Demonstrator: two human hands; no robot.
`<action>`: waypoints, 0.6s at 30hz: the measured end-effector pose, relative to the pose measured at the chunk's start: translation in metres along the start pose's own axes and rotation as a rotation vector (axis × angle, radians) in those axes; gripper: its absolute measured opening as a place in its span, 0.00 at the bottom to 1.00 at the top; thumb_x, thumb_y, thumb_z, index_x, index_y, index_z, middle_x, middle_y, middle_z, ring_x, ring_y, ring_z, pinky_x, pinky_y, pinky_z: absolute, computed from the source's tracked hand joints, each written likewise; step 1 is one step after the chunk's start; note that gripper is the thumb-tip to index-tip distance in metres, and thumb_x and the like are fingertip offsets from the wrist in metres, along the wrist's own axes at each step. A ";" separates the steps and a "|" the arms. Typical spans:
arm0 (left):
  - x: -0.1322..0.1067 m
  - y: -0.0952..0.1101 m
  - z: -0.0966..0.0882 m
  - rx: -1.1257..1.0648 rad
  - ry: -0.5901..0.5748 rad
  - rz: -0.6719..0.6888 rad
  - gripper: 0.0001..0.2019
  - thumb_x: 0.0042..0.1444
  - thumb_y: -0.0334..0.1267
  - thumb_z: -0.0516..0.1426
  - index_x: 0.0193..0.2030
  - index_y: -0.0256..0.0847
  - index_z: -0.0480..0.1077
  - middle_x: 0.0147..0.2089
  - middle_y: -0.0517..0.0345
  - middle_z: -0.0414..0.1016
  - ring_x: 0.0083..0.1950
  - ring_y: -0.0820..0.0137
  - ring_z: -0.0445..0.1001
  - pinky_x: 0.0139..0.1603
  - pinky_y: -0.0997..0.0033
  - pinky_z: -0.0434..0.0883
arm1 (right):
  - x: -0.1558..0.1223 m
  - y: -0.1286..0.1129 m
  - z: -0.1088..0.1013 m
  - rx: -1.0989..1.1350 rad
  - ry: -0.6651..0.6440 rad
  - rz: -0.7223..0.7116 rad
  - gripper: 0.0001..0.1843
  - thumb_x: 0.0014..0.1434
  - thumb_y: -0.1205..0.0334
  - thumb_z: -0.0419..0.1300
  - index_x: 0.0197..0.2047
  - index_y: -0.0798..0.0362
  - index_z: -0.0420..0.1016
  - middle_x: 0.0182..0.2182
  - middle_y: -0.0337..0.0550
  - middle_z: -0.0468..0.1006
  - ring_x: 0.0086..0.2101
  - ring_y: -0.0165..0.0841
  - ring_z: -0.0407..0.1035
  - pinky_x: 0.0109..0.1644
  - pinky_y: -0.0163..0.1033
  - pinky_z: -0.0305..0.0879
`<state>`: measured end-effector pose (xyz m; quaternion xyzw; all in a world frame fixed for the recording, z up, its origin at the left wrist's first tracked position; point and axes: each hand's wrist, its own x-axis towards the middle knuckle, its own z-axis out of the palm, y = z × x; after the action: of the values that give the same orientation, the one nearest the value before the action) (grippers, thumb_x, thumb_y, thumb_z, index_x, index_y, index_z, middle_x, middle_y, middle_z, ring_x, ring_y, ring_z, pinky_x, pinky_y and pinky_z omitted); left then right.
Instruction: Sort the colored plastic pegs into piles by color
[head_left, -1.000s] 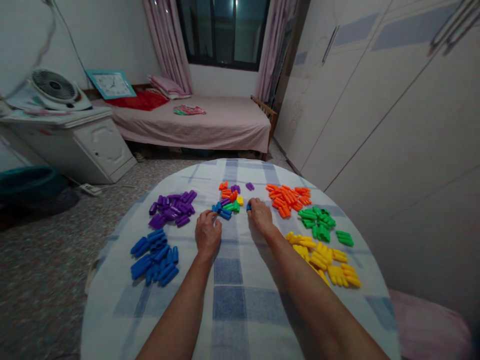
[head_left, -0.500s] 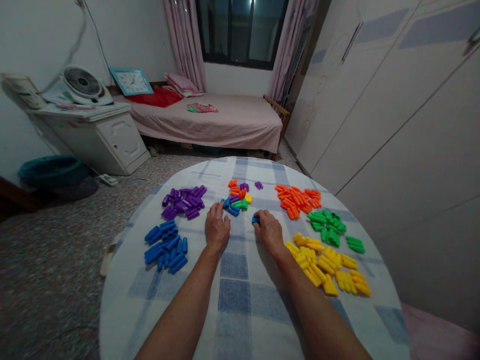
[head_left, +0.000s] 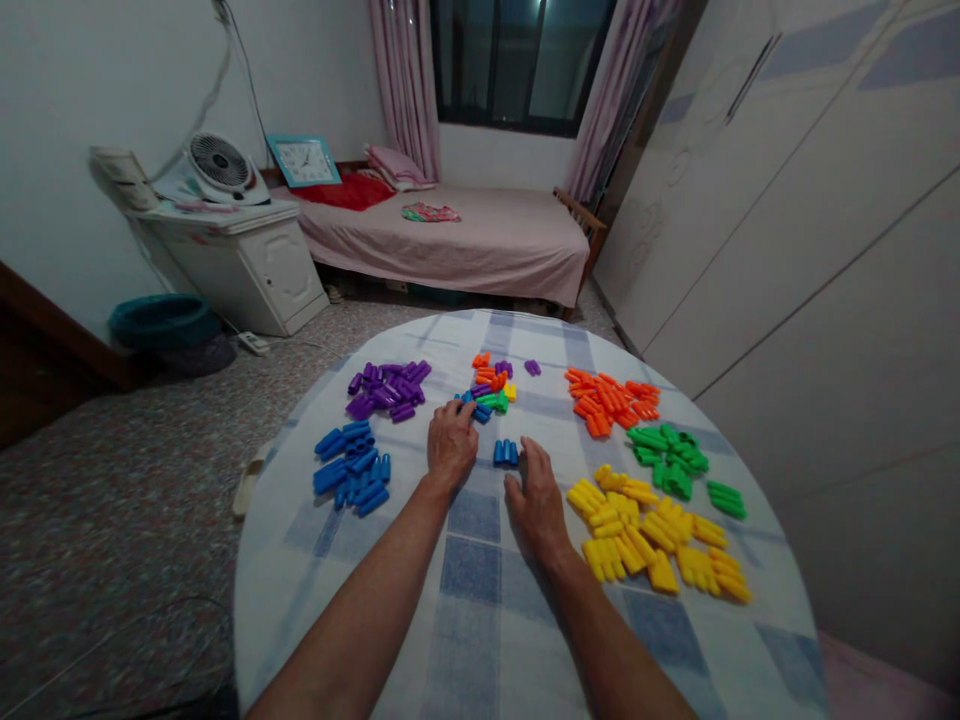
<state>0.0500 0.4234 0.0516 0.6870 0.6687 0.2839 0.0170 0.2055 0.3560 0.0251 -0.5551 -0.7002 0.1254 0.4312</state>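
Plastic pegs point(head_left: 622, 530): five single-colour heaps, purple point(head_left: 385, 385), blue point(head_left: 351, 465), orange point(head_left: 607, 402), green point(head_left: 666, 458) and yellow point(head_left: 645, 530), plus one mixed heap point(head_left: 486, 388), on a round checked tablecloth point(head_left: 420, 640). About four blue pegs point(head_left: 506, 452) stand in a row between the hands. Both forearms point(head_left: 360, 590) extend forward, palms down. Left hand point(head_left: 452, 445): fingers loosely curled at the mixed heap's edge; any grip cannot be told. Right hand point(head_left: 534, 498): fingers spread, holding nothing, just below the row.

The white tablecloth point(head_left: 401, 560) had a blue-grey check. On it lay purple pegs point(head_left: 384, 388), blue pegs point(head_left: 351, 468), orange pegs point(head_left: 606, 405), green pegs point(head_left: 667, 460) and yellow pegs point(head_left: 637, 530), with a multicoloured heap point(head_left: 484, 390) between them. The bedspread point(head_left: 480, 245) was pale pink.
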 end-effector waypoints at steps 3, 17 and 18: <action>-0.001 0.004 -0.003 0.048 0.019 -0.032 0.16 0.55 0.30 0.51 0.49 0.42 0.71 0.51 0.49 0.70 0.52 0.61 0.66 0.54 0.61 0.67 | 0.003 0.005 0.001 0.098 0.078 0.061 0.27 0.55 0.71 0.48 0.59 0.56 0.61 0.51 0.52 0.68 0.48 0.36 0.67 0.54 0.45 0.67; 0.024 -0.001 -0.008 0.046 -0.193 -0.011 0.21 0.56 0.29 0.48 0.54 0.38 0.70 0.53 0.47 0.71 0.54 0.62 0.68 0.57 0.63 0.66 | 0.010 0.003 -0.006 0.127 0.018 0.061 0.20 0.53 0.72 0.46 0.47 0.57 0.70 0.43 0.50 0.72 0.45 0.36 0.66 0.54 0.42 0.63; 0.021 0.000 -0.010 0.047 -0.194 -0.022 0.19 0.56 0.30 0.48 0.52 0.37 0.71 0.51 0.47 0.71 0.53 0.62 0.68 0.56 0.63 0.66 | 0.011 0.004 -0.006 0.130 0.016 0.067 0.20 0.54 0.72 0.46 0.47 0.57 0.70 0.43 0.50 0.72 0.45 0.36 0.66 0.54 0.41 0.63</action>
<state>0.0445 0.4400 0.0673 0.7041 0.6778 0.2002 0.0685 0.2125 0.3647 0.0315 -0.5500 -0.6681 0.1804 0.4675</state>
